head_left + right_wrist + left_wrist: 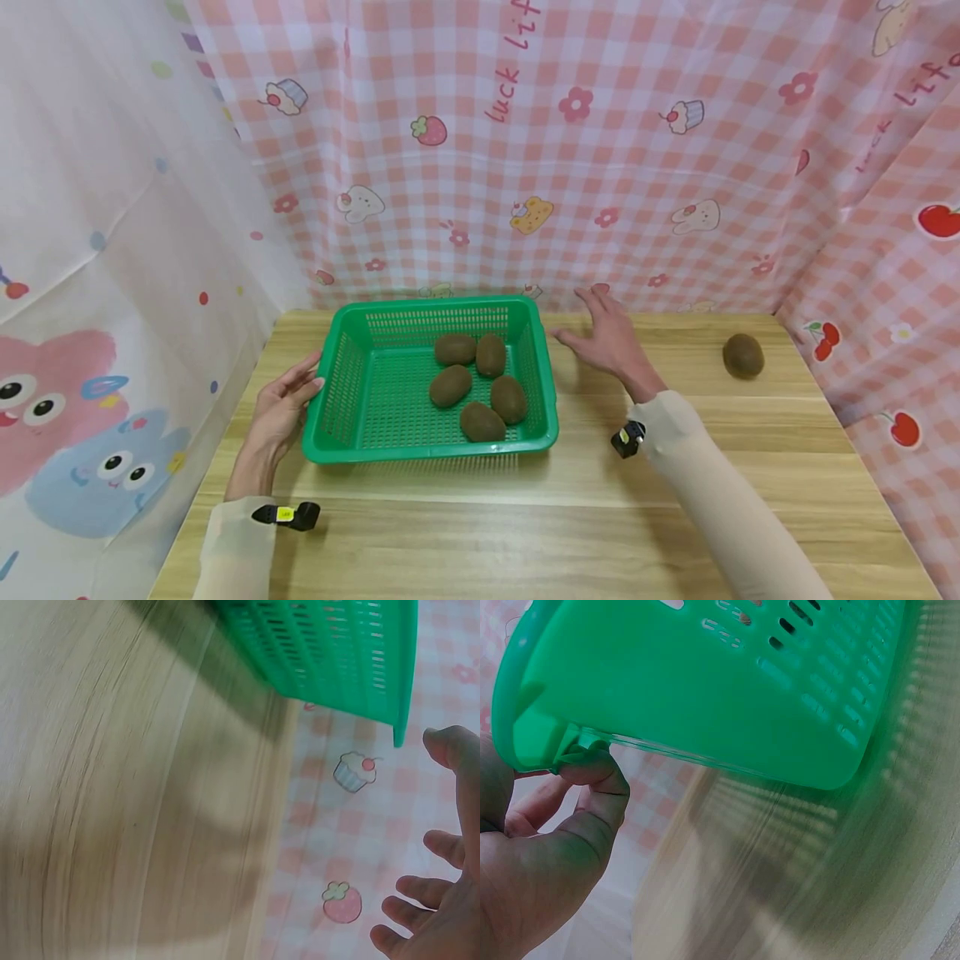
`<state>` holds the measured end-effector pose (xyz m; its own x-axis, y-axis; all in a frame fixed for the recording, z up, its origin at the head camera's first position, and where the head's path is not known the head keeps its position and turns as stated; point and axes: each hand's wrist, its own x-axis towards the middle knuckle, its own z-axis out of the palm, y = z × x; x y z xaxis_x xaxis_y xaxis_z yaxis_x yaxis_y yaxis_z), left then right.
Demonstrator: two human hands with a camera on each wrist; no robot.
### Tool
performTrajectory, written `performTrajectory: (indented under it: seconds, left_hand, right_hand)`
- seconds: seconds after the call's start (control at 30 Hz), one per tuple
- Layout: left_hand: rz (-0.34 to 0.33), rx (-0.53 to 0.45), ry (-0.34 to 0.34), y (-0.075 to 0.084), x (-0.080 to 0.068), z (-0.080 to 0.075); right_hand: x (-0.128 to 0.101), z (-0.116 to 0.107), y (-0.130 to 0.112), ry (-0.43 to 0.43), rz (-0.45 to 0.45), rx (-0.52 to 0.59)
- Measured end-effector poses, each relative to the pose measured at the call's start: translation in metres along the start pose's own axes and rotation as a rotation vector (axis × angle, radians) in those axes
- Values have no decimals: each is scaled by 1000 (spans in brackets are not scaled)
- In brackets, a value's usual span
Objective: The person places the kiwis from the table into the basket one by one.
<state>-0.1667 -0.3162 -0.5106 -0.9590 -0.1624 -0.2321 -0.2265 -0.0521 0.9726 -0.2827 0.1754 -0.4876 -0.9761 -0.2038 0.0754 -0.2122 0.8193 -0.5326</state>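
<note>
A green plastic basket [431, 454] with slotted walls stands on the wooden table, and several brown kiwis [450, 386] lie in its right half. My left hand [279, 412] grips the rim at the basket's left side; in the left wrist view, the curled thumb [592, 769] meets the rim's underside. To the right of the basket, my right hand [609, 340] hovers with fingers spread, holding nothing. The right wrist view shows its thumb [450, 746] apart from the basket's rim [405, 682]. A single kiwi [743, 356] sits at the table's far right.
The wooden table [600, 533] ends at the back against a pink checked cloth [480, 167]. White cloth [112, 267] with cartoon prints hangs on the left, and more checked cloth [892, 333] hangs on the right. A small black device [628, 438] is worn on the right wrist.
</note>
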Motion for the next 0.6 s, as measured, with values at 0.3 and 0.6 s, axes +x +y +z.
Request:
performTrajectory:
  seconds: [0.3, 0.6]
  left_hand:
    - [-21, -11, 4, 1, 0, 0]
    - [-10, -23, -5, 1, 1, 0]
  right_hand:
    - [-4, -7, 16, 22, -8, 0]
    - [-8, -14, 39, 27, 37, -38]
